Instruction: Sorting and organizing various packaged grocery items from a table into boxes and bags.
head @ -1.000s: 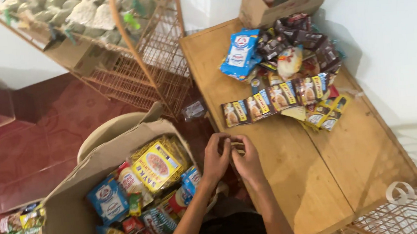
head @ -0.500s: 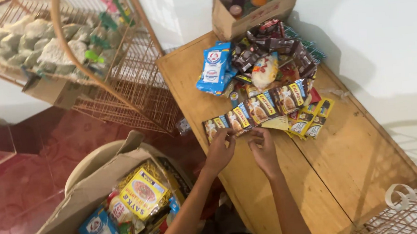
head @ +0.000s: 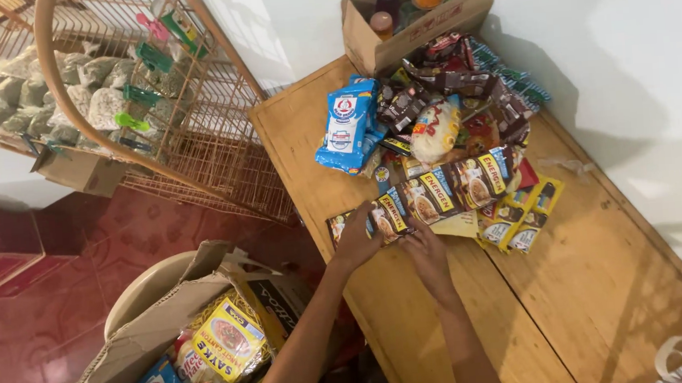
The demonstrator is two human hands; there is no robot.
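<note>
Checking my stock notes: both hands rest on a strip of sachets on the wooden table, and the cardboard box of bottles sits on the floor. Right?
Not quite. The head view shows the box of bottles on the wooden table, at its far end. Both hands, left and right, do rest on the sachet strip.

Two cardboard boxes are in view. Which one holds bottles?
The small cardboard box at the table's far edge; the big floor box holds snack packets.

Wire rack (head: 193,130): stood at the far left, hung with bags of pale goods and coloured clips.
Cardboard box of bottles (head: 417,18): set at the far end of the wooden table (head: 604,293).
Blue packet (head: 344,127): laid on the table, left of the heap of snack packets (head: 463,103).
Open carton (head: 168,347): placed near left on the red floor (head: 38,317), filled with packets.
</note>
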